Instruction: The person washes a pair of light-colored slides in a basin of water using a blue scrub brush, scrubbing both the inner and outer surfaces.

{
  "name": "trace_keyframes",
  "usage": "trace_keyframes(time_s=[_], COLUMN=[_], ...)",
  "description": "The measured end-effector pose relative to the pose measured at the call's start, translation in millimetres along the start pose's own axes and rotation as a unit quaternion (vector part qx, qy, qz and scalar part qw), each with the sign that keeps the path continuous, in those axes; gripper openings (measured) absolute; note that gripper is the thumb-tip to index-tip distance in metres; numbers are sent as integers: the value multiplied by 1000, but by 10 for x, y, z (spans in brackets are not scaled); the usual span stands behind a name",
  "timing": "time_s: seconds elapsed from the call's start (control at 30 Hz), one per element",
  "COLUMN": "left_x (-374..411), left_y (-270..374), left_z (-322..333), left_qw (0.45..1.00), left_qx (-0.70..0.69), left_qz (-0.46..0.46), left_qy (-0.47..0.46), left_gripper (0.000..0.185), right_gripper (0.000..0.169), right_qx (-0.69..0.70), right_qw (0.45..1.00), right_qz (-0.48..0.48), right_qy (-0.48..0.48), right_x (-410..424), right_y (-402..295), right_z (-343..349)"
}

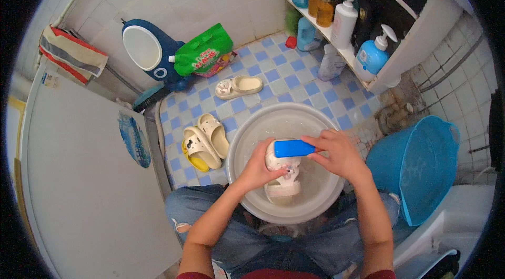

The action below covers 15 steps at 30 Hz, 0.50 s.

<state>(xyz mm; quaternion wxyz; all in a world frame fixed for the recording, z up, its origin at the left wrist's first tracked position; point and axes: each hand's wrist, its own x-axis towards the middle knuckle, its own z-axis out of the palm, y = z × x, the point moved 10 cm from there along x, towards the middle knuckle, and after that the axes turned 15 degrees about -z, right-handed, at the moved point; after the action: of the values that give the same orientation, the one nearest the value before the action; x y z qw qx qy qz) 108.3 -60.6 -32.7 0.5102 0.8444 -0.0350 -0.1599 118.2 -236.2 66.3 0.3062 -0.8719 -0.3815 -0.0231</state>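
A white clog [283, 164] with a small decoration on its upper is held over a round pale basin [252, 211]. My left hand [258, 168] grips the clog along its left side, with the thumb across its upper. In my right hand [335, 154] is the handle end of a blue scrub brush [292, 148], which lies across the toe of the clog. The brush's underside is hidden. Cloudy water [319, 188] appears to stand in the basin below.
On the checkered tile floor are another white clog [239, 87], pale sandals [202, 147] and a yellow shoe [197, 163]. A blue tub [410, 168] stands at right. Several pump bottles [345, 20] line a shelf. A green detergent pouch [205, 52] and a white-panelled appliance [94, 160] are at left.
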Motion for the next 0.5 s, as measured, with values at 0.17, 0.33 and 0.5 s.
trace_keyframes(time_s=[0.17, 0.33, 0.5], left_x=[-8, 22, -18], left_y=[-8, -95, -95], left_z=[-82, -95, -92], left_qw=[1000, 999, 999], left_qx=[5, -37, 10], left_qz=[-18, -40, -21], left_qy=[11, 5, 22], left_gripper=[92, 92, 93], right_gripper=[42, 45, 49], right_qx=[78, 25, 39], right_qw=[996, 999, 998], right_qz=[30, -6, 40], right_qy=[-1, 24, -2], right_x=[-146, -16, -152], right_y=[240, -21, 131], right_z=[2, 70, 186])
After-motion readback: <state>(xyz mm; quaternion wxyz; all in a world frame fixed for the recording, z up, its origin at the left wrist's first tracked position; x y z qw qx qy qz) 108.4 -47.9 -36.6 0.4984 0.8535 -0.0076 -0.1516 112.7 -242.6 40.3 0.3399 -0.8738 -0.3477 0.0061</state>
